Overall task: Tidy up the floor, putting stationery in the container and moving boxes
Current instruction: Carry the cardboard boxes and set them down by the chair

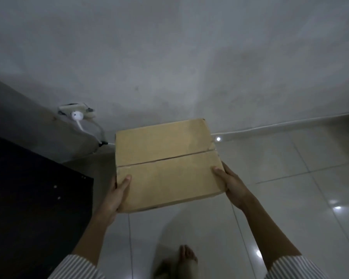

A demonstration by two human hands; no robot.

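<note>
Furniture [28, 198] of a dark colour is seen at the far left, set against a grey wall [169, 57]. Above it, a socket [73, 107] is fixed low on the wall, and a white plug [77, 115] is inserted in it.

The left hand [117, 196] is clamped on the near left corner of the box [165, 164]: its thumb is laid flat on the top face, while its fingers are wrapped round the side and are hidden. The box, plain brown cardboard with its flaps closed along a seam across the top, is held up in the middle of the view, clear of the floor [290, 178] and close to the wall. A bare foot [186, 256] is planted on the tiles below it.

The right hand [230, 184] is clasped on the box's near right edge, thumb pressed on top and fingers tucked beneath, out of sight. Striped sleeves are worn on both arms. Further right, a white cable [270, 125] is run along the foot of the wall, and lights are reflected in the glossy tiles.
</note>
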